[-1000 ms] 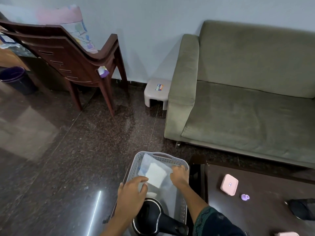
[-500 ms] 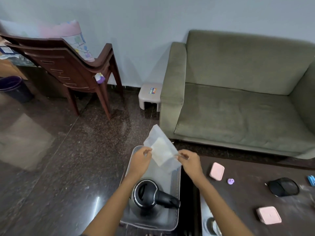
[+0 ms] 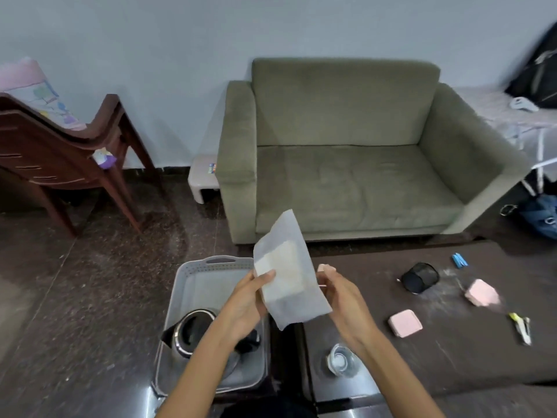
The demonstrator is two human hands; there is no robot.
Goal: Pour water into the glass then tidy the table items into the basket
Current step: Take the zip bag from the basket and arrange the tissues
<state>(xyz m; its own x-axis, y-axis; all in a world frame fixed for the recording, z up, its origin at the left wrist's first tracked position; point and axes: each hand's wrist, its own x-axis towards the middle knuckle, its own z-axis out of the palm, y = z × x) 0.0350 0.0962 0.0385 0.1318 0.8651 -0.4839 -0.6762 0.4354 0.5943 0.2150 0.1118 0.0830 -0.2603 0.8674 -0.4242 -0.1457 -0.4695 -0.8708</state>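
Observation:
A translucent plastic pouch (image 3: 286,267) with a pale sheet inside is held up above the gap between the grey basket (image 3: 193,285) and the dark table (image 3: 452,357). My left hand (image 3: 247,300) pinches its left edge. My right hand (image 3: 340,294) sits at its right edge, fingers curled; whether it grips the pouch is unclear. A black kettle (image 3: 193,330) lies inside the basket, partly hidden by my left forearm. The glass (image 3: 342,359) holding water stands on the table under my right wrist.
On the table lie two pink boxes (image 3: 405,322) (image 3: 482,292), a black mesh cup (image 3: 419,277) on its side, blue clips (image 3: 459,260) and a small stapler (image 3: 521,325). A green sofa (image 3: 346,176) stands behind; a brown chair (image 3: 60,158) and a stool (image 3: 203,176) are at left.
Both hands lifted the pouch out of the basket and carried it up and rightward. The view swung right, showing more of the table and the glass.

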